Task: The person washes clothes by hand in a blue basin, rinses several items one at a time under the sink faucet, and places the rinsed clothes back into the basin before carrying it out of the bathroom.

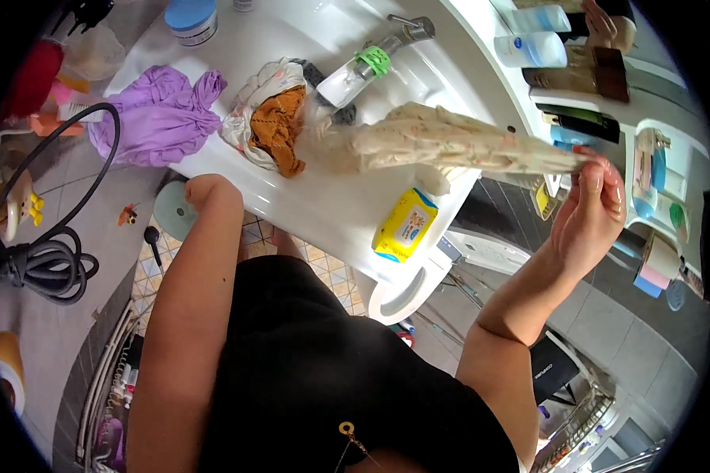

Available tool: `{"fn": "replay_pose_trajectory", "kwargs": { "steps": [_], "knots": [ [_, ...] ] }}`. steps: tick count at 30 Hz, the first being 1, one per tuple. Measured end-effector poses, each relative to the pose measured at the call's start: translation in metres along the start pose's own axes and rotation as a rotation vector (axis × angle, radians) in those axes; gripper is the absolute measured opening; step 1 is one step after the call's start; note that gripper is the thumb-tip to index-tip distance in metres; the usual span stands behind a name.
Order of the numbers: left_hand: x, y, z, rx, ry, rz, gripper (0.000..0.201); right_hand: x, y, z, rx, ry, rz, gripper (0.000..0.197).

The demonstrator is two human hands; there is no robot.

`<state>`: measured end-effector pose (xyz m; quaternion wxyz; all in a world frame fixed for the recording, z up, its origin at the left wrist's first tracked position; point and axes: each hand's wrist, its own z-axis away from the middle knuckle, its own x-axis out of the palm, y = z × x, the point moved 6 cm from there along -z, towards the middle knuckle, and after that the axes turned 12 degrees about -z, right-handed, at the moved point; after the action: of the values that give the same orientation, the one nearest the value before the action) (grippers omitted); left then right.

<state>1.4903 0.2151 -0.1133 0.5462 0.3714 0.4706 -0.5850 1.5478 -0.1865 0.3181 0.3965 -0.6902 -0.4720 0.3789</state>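
Observation:
My right hand (pixel 588 209) is raised at the right, its fingers pinching one end of a wet cream cloth (pixel 450 142) with a small floral print. The cloth stretches from there down to the white sink (pixel 252 193), its other end blurred under the tap (pixel 406 31). A green ring (pixel 372 61) sits around the tap's spout. Beside that end lie a brown cloth (pixel 276 126) and a white printed cloth (pixel 272 79), bunched together. My left hand (pixel 213 193) is curled at the sink's front edge, below a purple cloth (pixel 162 114); whatever its fingers hold is hidden.
A yellow wipes pack (pixel 406 225) lies on the sink's front right corner. At the back left stands a blue-lidded tub (pixel 191 20). Bottles (pixel 532 50) line the shelf at right. A black cable (pixel 47 264) hangs at left. Below is a toilet (pixel 406 296).

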Motion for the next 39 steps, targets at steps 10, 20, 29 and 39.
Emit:
{"fn": "replay_pose_trajectory", "kwargs": {
  "steps": [10, 20, 29, 39],
  "knots": [
    [-0.064, -0.041, 0.03, 0.052, -0.448, 0.775, 0.042, 0.088, 0.255, 0.131, 0.8, -0.531, 0.043, 0.021],
    [-0.088, -0.024, 0.155, 1.667, -0.233, 0.551, 0.055, 0.137, 0.362, 0.201, 0.559, -0.074, 0.51, 0.032],
    [-0.03, 0.031, 0.213, 1.884, -0.437, -0.136, 0.059, 0.118, 0.278, 0.224, 0.558, -0.537, 0.057, 0.01],
    [-0.023, -0.003, 0.202, 1.866, -0.254, -0.526, 0.071, 0.098, 0.326, 0.233, 0.594, -0.278, 0.386, 0.028]
  ]
}}
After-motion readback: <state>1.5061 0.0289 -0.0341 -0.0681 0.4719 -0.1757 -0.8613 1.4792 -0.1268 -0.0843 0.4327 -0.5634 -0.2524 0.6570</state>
